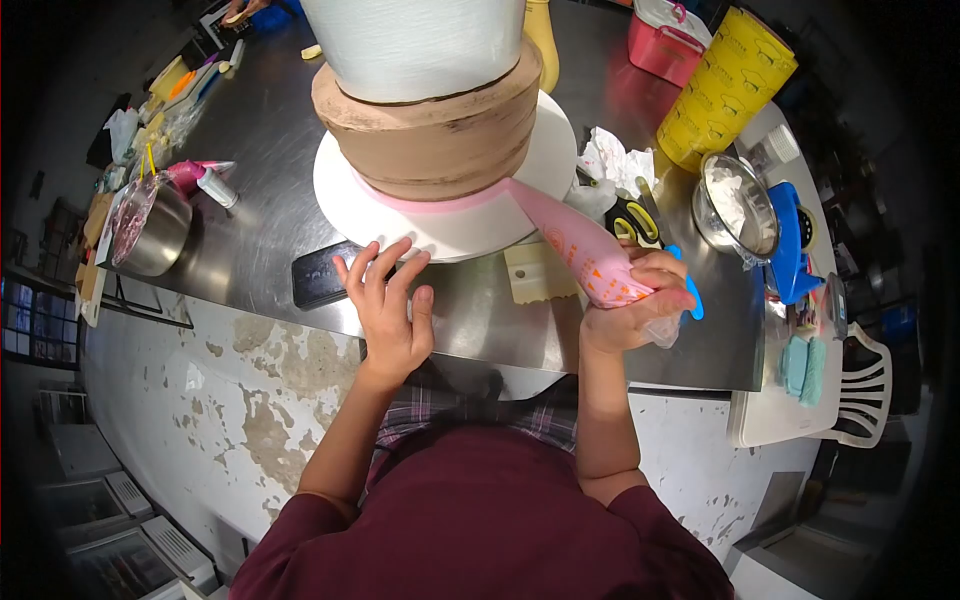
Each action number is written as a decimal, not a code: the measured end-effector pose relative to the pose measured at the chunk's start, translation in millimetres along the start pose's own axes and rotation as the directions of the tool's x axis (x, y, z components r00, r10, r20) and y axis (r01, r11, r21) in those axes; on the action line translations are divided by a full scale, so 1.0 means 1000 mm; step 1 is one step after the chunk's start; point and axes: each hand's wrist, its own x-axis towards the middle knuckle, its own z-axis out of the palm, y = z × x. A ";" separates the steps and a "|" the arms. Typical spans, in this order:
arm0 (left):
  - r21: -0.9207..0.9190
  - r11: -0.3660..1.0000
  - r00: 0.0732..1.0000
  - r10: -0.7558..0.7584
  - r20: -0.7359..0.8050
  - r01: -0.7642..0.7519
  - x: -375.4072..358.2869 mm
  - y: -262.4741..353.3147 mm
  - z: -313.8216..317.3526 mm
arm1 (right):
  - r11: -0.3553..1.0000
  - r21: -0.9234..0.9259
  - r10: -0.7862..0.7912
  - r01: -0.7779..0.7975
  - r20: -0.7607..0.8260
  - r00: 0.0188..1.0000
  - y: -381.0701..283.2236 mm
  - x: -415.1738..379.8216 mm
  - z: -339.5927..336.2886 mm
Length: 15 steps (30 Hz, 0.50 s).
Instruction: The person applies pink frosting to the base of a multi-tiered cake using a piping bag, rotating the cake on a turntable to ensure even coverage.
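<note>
In my right hand (640, 298) is a piping bag (575, 245) filled with pink icing, its fingers wrapped round the twisted top. The bag's tip meets the lower edge of a tiered cake (430, 145), brown below and pale grey-white above. A pink band of icing (440, 203) runs along the cake's base on a round white board (350, 215). My left hand (388, 305) has its fingers spread near the front edge of the board, holding nothing. A dark phone (322, 277) lies beside it. The cake's top is cut off by the frame.
A notched cream scraper (540, 272) and black-and-yellow scissors (635, 222) lie near the bag. At right are a metal bowl with white cream (737, 207) and a yellow patterned roll (725, 90). A metal pot (150, 228) stands left. Another person's hand (238, 12) shows at top left.
</note>
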 end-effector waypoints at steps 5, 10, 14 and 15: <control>0.051 0.998 1.000 -0.022 -0.001 0.022 0.001 -0.006 -0.001 | 1.000 -0.001 -0.008 0.008 0.005 1.000 0.001 0.000 0.001; 0.073 0.989 0.991 -0.123 -0.048 0.126 0.003 -0.023 -0.007 | 1.000 -0.006 -0.005 0.005 0.002 1.000 0.002 0.000 0.001; 0.107 0.978 0.980 -0.172 -0.097 0.182 0.008 -0.038 -0.011 | 1.000 -0.015 -0.007 0.007 -0.004 1.000 0.001 0.001 0.003; 0.083 0.979 0.977 -0.174 -0.124 0.185 0.007 -0.040 -0.012 | 1.000 -0.020 -0.014 0.014 -0.001 1.000 0.001 0.002 0.003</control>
